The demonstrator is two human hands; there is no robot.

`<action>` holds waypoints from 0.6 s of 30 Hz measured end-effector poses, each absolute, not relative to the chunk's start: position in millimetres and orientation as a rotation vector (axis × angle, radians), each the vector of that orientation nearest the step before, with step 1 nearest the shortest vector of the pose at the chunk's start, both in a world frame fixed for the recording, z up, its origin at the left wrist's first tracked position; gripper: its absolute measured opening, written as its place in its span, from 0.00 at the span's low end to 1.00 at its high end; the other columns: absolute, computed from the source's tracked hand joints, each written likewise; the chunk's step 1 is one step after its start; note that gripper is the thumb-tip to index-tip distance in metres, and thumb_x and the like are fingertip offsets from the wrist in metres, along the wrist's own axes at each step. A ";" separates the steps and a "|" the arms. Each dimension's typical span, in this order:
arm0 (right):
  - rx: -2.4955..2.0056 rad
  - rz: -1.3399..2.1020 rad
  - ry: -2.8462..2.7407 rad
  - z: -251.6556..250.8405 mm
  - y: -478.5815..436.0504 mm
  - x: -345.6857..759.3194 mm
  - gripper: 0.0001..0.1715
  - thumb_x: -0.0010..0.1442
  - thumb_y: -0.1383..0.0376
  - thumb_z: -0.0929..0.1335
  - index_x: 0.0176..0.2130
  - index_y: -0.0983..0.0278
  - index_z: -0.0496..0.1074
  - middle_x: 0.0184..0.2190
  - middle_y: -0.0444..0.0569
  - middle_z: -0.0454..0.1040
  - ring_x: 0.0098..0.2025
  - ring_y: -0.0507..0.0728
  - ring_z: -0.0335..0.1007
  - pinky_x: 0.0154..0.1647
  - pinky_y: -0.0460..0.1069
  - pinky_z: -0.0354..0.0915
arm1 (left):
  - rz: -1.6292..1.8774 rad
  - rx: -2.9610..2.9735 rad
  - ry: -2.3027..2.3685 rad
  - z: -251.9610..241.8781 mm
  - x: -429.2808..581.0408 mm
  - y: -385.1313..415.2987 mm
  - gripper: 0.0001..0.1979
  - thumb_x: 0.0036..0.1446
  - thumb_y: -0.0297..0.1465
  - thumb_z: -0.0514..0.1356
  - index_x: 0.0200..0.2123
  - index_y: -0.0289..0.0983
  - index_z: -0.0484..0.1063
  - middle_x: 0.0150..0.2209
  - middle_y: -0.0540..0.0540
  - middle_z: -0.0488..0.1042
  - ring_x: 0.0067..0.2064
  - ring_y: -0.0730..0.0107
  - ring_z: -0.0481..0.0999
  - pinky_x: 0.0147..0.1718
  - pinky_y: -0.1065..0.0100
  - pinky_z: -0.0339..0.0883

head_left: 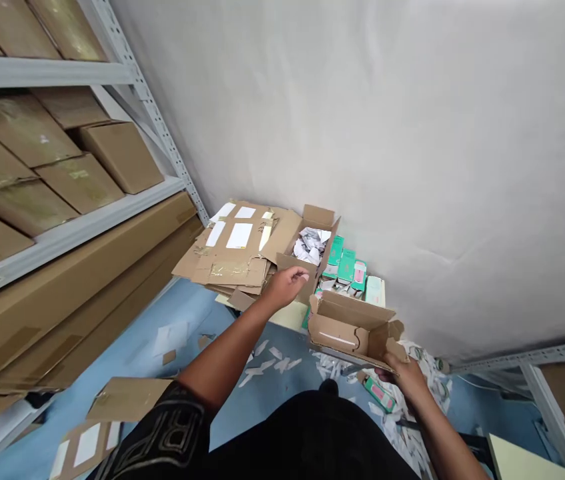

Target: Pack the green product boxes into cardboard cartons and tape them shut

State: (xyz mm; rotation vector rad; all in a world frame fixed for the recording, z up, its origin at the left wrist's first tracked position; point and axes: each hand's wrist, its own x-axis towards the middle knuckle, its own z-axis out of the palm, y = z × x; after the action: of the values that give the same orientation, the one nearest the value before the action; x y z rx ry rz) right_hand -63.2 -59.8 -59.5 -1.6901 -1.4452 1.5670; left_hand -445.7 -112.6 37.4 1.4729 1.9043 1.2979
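Note:
My right hand (402, 373) grips the right end of an open cardboard box (342, 320), tilted so that its inside faces me. A slotted cardboard piece shows inside it. My left hand (287, 288) is held in front of another open carton (318, 270), which has crumpled white paper (311, 245) in it. Its fingers are pinched together, with a small pale bit at their tips that I cannot make out. Several green small boxes (346, 265) stand behind the box in my right hand.
Flattened cardboard (235, 263) with white labels is stacked at the left of the tabletop (289, 315). Shelving with brown cartons (119, 153) rises on the left. Paper scraps (267, 367) and a green box (379, 393) lie low down. A pale wall (362, 133) stands behind.

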 end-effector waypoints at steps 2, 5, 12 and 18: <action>-1.677 1.677 -1.423 -59.9 -48.1 -83.9 0.13 0.47 0.56 0.71 0.30 0.62 0.72 0.22 0.49 0.78 0.25 0.61 0.78 0.26 0.52 0.74 | 1.200 1.569 1.988 54.5 -455.4 -91.9 0.15 0.62 0.40 0.59 0.44 0.39 0.80 0.43 0.46 0.82 0.42 0.63 0.80 0.44 0.65 0.72; -1.629 1.765 -1.451 -62.5 -28.8 -110.1 0.12 0.46 0.57 0.71 0.30 0.61 0.71 0.24 0.48 0.78 0.26 0.61 0.79 0.27 0.51 0.74 | 1.005 1.695 2.082 73.3 -470.5 -52.0 0.14 0.61 0.39 0.60 0.43 0.39 0.81 0.42 0.46 0.82 0.41 0.62 0.80 0.42 0.66 0.71; -1.516 1.960 -1.494 -79.1 5.9 -148.5 0.14 0.46 0.57 0.72 0.33 0.62 0.71 0.26 0.46 0.78 0.28 0.59 0.77 0.27 0.50 0.74 | 0.426 1.748 2.307 67.5 -512.3 64.5 0.20 0.62 0.41 0.61 0.53 0.38 0.77 0.52 0.40 0.80 0.52 0.56 0.78 0.49 0.64 0.70; -1.536 2.016 -1.448 -79.8 12.4 -168.8 0.15 0.46 0.57 0.72 0.34 0.61 0.71 0.28 0.44 0.76 0.28 0.57 0.76 0.27 0.50 0.73 | 0.146 1.656 2.287 36.1 -530.3 143.4 0.26 0.54 0.38 0.67 0.56 0.39 0.76 0.59 0.36 0.75 0.60 0.49 0.73 0.59 0.60 0.65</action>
State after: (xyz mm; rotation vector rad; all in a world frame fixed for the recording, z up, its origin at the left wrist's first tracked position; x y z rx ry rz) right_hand -168.8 12.4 -79.8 -1.5364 -1.4484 2.0158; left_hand -530.3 143.4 36.1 1.6562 2.2868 0.1464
